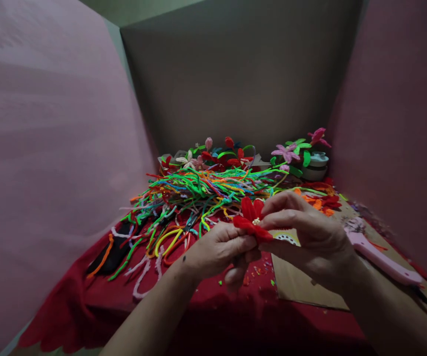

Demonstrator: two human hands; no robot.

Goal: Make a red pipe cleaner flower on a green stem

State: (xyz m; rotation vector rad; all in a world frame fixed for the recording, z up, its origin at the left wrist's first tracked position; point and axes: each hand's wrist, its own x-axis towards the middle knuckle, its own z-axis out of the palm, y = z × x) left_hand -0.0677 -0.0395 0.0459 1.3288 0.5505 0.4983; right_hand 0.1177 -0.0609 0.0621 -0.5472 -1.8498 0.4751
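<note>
A red pipe-cleaner flower (250, 212) with a pale beaded centre is held up over the front of the table. My left hand (223, 249) is closed around its underside, the thumb lying just below the petals. From the right, my right hand (306, 230) pinches a petal between thumb and fingers, close to the flower's centre. The flower's stem, if there is one, is hidden behind my left fingers. Behind my hands spreads a heap of loose pipe cleaners (202, 183) in green, orange, blue and other colours.
Scissors (167, 242) with yellow and orange handles lie left of my hands. On the right, a pink corded tool (382, 254) rests on cardboard (302, 284). Finished flowers (287, 152) stand at the back. A red cloth (120, 294) covers the table between pink walls.
</note>
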